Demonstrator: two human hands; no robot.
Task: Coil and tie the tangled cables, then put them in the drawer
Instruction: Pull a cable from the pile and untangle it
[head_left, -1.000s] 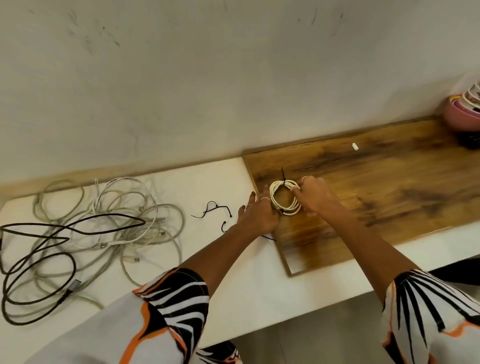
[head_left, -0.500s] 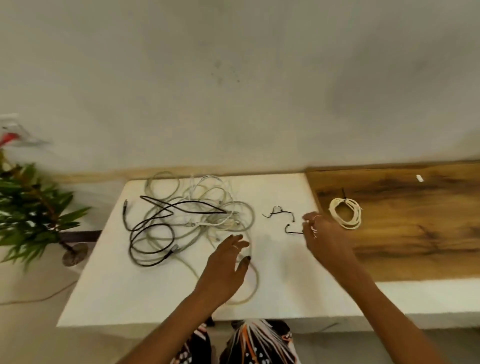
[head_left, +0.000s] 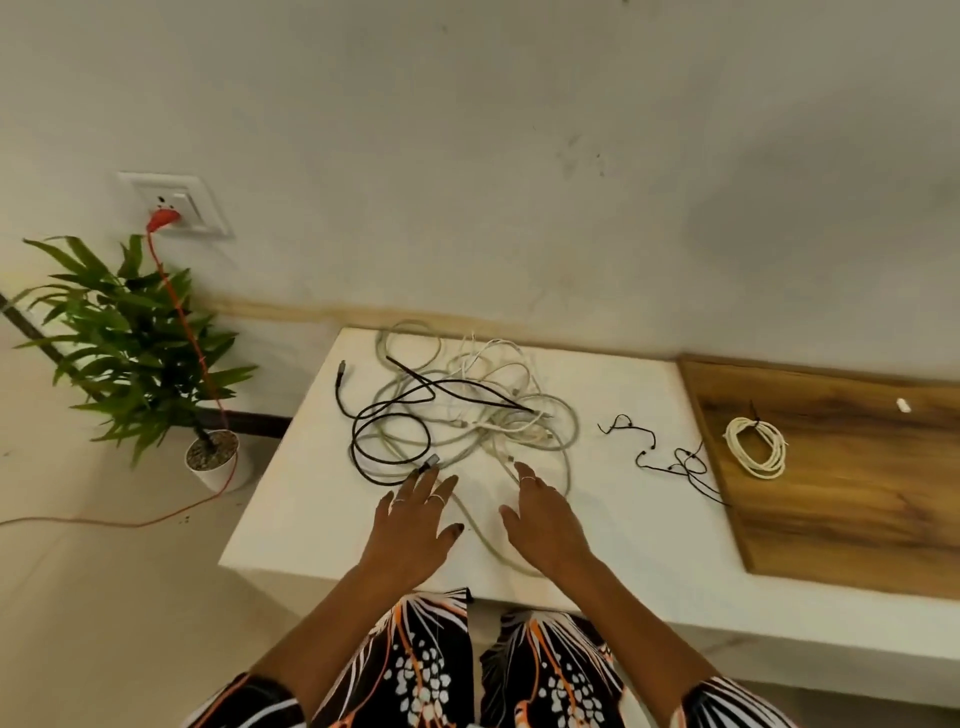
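White coil (head_left: 756, 448) perhaps lengthwise toward wall.

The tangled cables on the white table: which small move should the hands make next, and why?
Probably the left hand should pick up the black cable by its plug end, which lies at its fingertips. Both hands are open and hold nothing, the white coil already lies tied on the wooden board, and the tangled cables remain loose.

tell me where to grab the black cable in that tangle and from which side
Take the black cable at its near end by the grey plug, just ahead of the left hand. Come from the near left: that end lies free on the white table, while its far run crosses the pale cables.
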